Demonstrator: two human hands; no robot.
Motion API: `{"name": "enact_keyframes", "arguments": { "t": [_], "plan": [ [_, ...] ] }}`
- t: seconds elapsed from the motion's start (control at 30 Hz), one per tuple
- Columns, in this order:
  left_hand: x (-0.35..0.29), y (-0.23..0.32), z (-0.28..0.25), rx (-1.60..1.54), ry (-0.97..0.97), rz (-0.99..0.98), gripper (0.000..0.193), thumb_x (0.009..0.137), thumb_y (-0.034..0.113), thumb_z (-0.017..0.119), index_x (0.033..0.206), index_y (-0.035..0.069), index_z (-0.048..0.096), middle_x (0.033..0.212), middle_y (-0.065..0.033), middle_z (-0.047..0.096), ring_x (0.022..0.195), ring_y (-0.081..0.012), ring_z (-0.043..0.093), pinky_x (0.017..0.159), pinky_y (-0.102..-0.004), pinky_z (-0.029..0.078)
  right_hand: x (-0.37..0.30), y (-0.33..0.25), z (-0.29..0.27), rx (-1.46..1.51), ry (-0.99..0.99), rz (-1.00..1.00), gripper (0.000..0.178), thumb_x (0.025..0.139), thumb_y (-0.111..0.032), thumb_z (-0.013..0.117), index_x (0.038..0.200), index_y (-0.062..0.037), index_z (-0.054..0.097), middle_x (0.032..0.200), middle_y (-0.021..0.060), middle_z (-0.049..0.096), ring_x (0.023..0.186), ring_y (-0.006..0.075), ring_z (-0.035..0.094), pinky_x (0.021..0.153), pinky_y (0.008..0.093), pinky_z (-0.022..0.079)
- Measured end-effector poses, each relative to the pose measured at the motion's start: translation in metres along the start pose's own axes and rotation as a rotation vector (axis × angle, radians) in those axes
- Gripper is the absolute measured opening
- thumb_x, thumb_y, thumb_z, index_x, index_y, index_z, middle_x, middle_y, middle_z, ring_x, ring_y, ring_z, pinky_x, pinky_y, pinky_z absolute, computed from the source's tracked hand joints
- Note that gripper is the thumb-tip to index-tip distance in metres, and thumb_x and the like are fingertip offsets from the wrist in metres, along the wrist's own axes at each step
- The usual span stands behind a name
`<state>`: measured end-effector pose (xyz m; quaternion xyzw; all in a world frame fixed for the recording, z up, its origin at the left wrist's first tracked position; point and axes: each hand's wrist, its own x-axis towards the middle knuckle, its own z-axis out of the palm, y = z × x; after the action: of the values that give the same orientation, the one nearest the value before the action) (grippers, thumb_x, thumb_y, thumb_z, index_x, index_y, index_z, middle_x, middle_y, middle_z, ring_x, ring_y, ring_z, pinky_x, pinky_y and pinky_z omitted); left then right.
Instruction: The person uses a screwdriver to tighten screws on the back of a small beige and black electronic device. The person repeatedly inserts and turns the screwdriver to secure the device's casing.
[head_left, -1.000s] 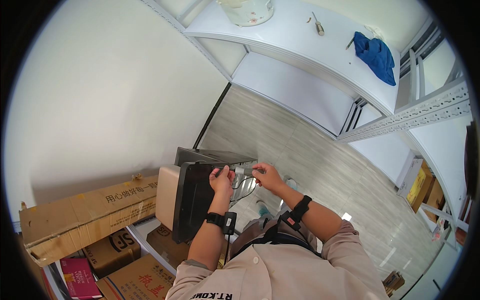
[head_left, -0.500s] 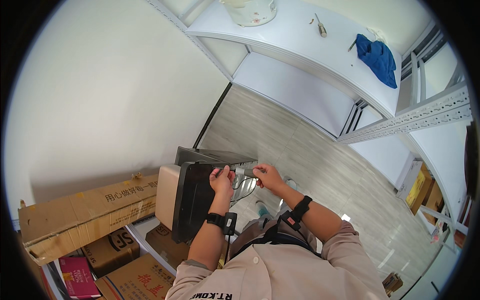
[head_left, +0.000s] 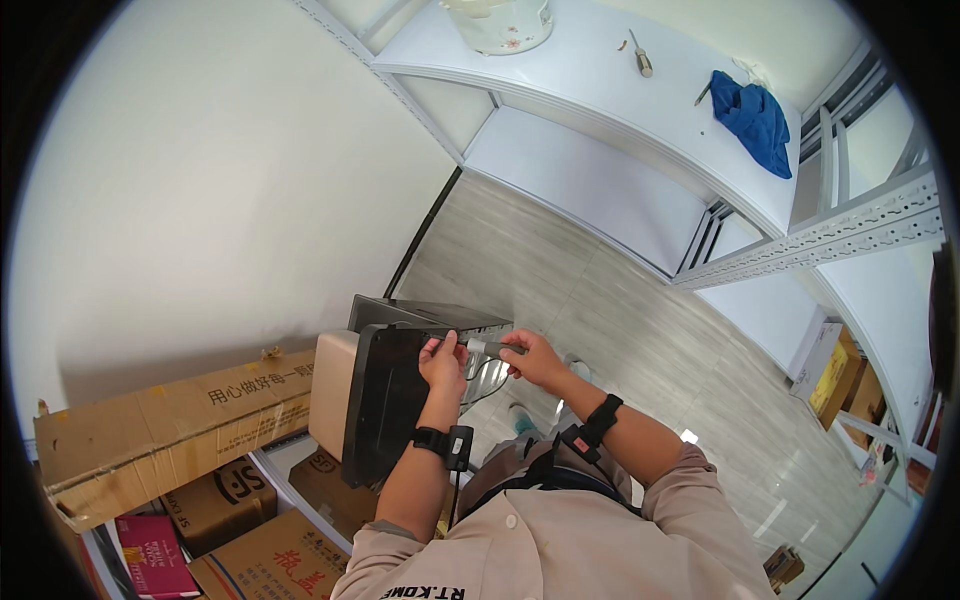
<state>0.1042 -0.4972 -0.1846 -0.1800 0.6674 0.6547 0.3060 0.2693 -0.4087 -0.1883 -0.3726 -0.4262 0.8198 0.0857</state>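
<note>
My right hand [head_left: 533, 357] is closed round the handle of a grey screwdriver [head_left: 490, 348], its light front part pointing left. Close to its front end, the fingers of my left hand [head_left: 442, 362] are pinched together at the edge of a black panel [head_left: 388, 400]. What those fingers hold is too small to make out. The panel has rounded corners and stands on its side against a beige block-shaped body [head_left: 333, 395]. A thin dark cable [head_left: 487, 395] loops below the screwdriver. Behind the panel stands a dark grey metal case [head_left: 425, 313].
A long cardboard box [head_left: 180, 425] lies left of the panel, above several cartons [head_left: 275, 560] and a magenta box [head_left: 155, 560]. Across the floor, a white shelf [head_left: 580, 70] carries a white bucket [head_left: 500, 28], another screwdriver [head_left: 642, 62] and a blue cloth [head_left: 755, 120]. A perforated metal post [head_left: 820, 235] stands right.
My right hand has shifted very slightly left and turned a little with the screwdriver, so more of its handle shows. My left hand stays at the panel edge.
</note>
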Motion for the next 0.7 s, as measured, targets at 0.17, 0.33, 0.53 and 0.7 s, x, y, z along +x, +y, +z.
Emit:
{"name": "enact_keyframes", "arguments": {
  "t": [0.17,0.33,0.53,0.7],
  "plan": [
    [-0.002,0.002,0.0,0.022,0.003,-0.007,0.035,0.082,0.005,0.074,0.099,0.011,0.044,0.084,-0.0062,0.061,0.064,-0.0166,0.061,0.055,-0.0292,0.053,0.001,0.009,0.0,-0.203,0.017,-0.217,0.027,0.078,-0.008,0.072,0.103,-0.005,0.061,0.086,0.0,0.062,0.074,0.0086,0.057,0.067,0.0252,0.048],
    [-0.002,0.005,-0.002,0.085,0.011,-0.072,0.031,0.083,0.009,0.074,0.098,0.008,0.047,0.082,-0.0063,0.061,0.064,-0.0164,0.061,0.057,-0.0292,0.054,0.004,0.014,0.001,-0.219,0.018,-0.239,0.029,0.075,-0.006,0.074,0.1,-0.0057,0.061,0.089,-0.0005,0.062,0.078,0.009,0.057,0.07,0.0256,0.047],
    [0.002,0.004,-0.003,0.087,-0.047,-0.08,0.022,0.087,0.008,0.069,0.099,0.007,0.051,0.084,-0.0054,0.063,0.066,-0.0146,0.062,0.061,-0.0279,0.055,0.008,0.015,0.005,-0.034,0.125,-0.222,0.023,0.084,-0.016,0.07,0.104,-0.0067,0.061,0.095,0.0023,0.061,0.077,0.0108,0.059,0.067,0.0254,0.05],
    [0.006,0.002,-0.007,0.052,-0.098,-0.102,0.015,0.09,0.006,0.063,0.1,0.01,0.053,0.089,-0.0042,0.066,0.071,-0.014,0.065,0.065,-0.0272,0.055,0.003,-0.001,0.006,0.196,0.112,0.136,0.023,0.09,-0.021,0.065,0.106,-0.0066,0.059,0.091,0.0034,0.059,0.069,0.0105,0.059,0.059,0.0263,0.05]
  ]
}}
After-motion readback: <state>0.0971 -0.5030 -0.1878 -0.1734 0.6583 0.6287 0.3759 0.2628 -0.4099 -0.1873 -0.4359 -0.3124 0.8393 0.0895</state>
